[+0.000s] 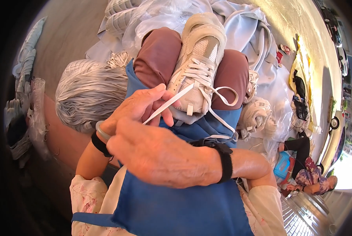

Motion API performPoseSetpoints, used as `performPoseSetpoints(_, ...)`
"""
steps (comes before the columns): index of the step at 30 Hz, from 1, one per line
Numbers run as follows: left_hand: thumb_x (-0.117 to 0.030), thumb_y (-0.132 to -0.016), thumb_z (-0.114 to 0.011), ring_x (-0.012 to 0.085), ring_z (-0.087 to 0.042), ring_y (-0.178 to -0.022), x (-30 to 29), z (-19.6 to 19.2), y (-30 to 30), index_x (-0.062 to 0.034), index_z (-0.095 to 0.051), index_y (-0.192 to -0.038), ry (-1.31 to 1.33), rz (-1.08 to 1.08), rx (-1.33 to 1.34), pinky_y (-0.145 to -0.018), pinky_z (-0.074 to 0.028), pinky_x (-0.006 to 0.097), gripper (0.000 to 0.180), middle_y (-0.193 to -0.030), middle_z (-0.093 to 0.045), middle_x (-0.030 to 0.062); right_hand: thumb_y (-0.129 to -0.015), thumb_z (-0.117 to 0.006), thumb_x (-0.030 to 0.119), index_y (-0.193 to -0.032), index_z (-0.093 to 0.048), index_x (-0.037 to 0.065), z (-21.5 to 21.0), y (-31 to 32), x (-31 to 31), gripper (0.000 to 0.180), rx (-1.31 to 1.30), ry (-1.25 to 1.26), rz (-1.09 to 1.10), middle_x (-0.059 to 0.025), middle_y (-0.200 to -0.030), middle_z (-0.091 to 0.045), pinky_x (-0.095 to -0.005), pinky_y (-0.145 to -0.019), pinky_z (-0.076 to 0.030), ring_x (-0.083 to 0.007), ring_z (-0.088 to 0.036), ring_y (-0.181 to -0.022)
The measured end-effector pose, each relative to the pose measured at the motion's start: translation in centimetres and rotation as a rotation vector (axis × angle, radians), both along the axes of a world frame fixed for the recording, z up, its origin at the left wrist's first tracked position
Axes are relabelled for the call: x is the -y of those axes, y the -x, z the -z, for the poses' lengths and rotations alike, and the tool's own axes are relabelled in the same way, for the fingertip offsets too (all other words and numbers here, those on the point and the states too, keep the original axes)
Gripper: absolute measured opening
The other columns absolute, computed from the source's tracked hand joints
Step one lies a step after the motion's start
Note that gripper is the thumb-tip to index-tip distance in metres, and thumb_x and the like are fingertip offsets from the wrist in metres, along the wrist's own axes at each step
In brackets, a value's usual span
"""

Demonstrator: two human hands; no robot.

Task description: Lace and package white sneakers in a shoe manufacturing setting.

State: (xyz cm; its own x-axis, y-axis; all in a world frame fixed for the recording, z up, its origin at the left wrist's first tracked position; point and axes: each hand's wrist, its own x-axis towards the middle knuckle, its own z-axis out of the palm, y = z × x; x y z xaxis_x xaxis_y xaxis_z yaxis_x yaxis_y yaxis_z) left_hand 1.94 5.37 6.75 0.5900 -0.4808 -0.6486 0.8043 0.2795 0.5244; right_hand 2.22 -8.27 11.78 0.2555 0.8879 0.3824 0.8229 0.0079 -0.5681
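A beige-and-white sneaker (199, 51) is wedged between my knees, toe pointing away. Its white shoelace (171, 103) runs taut from the upper eyelets toward my hands. My right hand (164, 153) crosses in front of my left, its fingers closed on the lace's end; the fingertips are partly hidden. Behind it, my left hand (138, 104) has its thumb and fingers apart, with the lace passing across the fingers. On the sneaker's right side the other lace half makes a loose loop (229, 96), its tail trailing over my blue apron (183, 208).
Left of my knee lies a large bundle of pale laces (91, 94). More beige shoes (256, 114) are piled at the right. Grey cloth (246, 31) and clear plastic (156, 15) spread beyond the sneaker. Another person (311, 177) sits at far right near a blue container (282, 165).
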Motion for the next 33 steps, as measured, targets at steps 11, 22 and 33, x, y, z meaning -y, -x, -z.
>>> performPoseSetpoints(11, -0.013, -0.1, -0.039, 0.0087, -0.037, -0.029, -8.4, -0.3, 1.2, 0.0019, -0.054, -0.09, 0.824, -0.468, 0.601, -0.027, -0.034, 0.022, 0.023, -0.043, -0.045, 0.0001, -0.081, -0.062, -0.001, -0.093, -0.057, 0.003, 1.0, -1.5, 8.5, 0.013, -0.575, -0.05, 0.55, -0.0113, -0.083, -0.053, -0.0331, -0.063, -0.047, -0.0272, -0.057, -0.075)
performPoseSetpoints(22, -0.018, -0.098, -0.049, 0.0122, -0.042, -0.065, -12.6, -0.2, 4.0, -0.0003, -0.059, -0.101, 0.673, -0.806, 0.584, -0.063, -0.044, 0.029, 0.021, -0.072, -0.043, 0.0026, -0.082, -0.068, 0.006, -0.108, -0.055, 0.0, 5.2, -1.2, 11.9, 0.03, -0.556, 0.219, 0.88, -0.0135, -0.097, -0.055, -0.0322, -0.056, -0.046, -0.0195, -0.056, -0.056)
performPoseSetpoints(33, -0.023, -0.097, -0.051, 0.0204, -0.049, -0.103, -12.2, -4.1, 2.6, -0.0012, -0.052, -0.124, -0.313, -1.467, 0.713, -0.102, -0.033, 0.041, 0.035, -0.113, -0.049, 0.0114, -0.081, -0.065, 0.007, -0.093, -0.055, 0.005, 4.7, -2.8, 10.2, 0.017, -0.33, 0.224, 0.824, -0.0107, -0.086, -0.05, -0.0377, -0.057, -0.046, -0.0315, -0.057, -0.066)
